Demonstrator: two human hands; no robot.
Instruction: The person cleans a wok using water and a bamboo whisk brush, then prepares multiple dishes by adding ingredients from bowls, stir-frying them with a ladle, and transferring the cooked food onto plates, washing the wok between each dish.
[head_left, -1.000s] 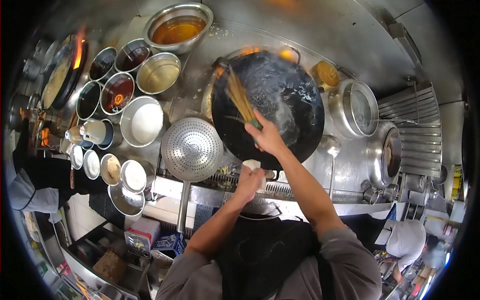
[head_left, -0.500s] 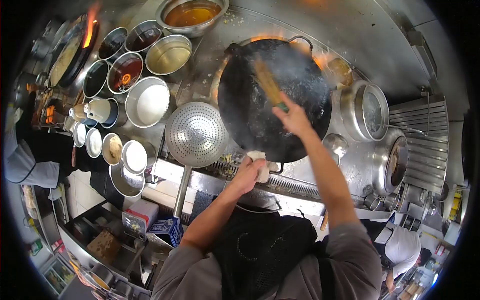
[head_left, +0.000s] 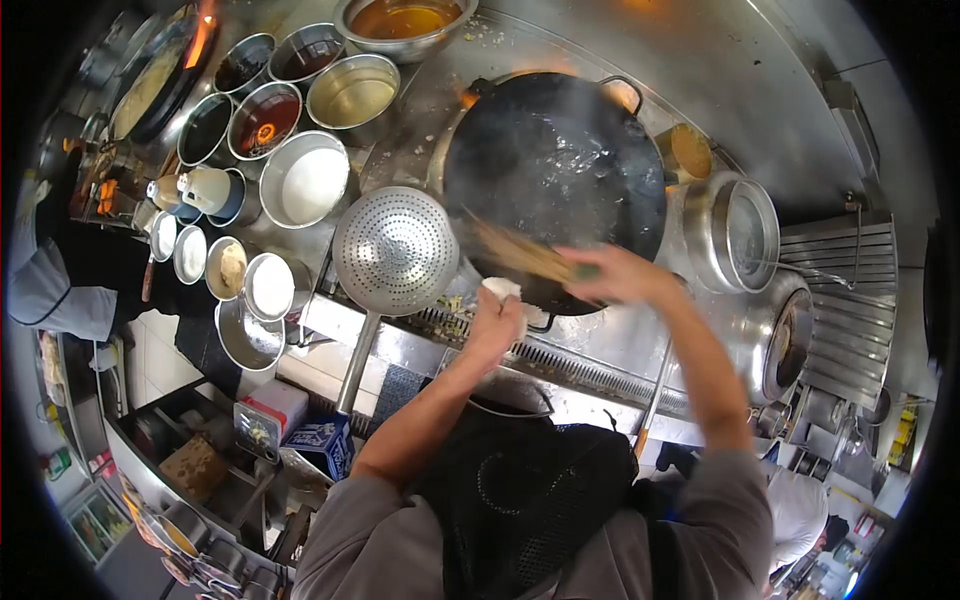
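Observation:
A large black wok (head_left: 560,160) sits over flames, steaming, with a little liquid shining on its inside. My right hand (head_left: 628,276) is closed round the green-banded end of a bamboo wok brush (head_left: 515,250); the bristles point left over the wok's near side and are blurred by motion. At the wok's near rim my left hand (head_left: 492,328) grips a folded white cloth (head_left: 502,289). The cloth hides the part of the rim behind it. To the left lies a big perforated strainer (head_left: 396,250), its handle toward me.
Several metal pots of sauces and a white pot (head_left: 310,180) stand at left. A wide bowl of amber liquid (head_left: 405,20) is at the back. Metal pots (head_left: 745,235) and a slatted rack (head_left: 840,310) stand at right. Other people (head_left: 60,280) are at both sides.
My right hand has pulled the brush from the wok's middle down to its near side, turning it to point left. My left hand stays at the rim with the cloth. The view has shifted slightly.

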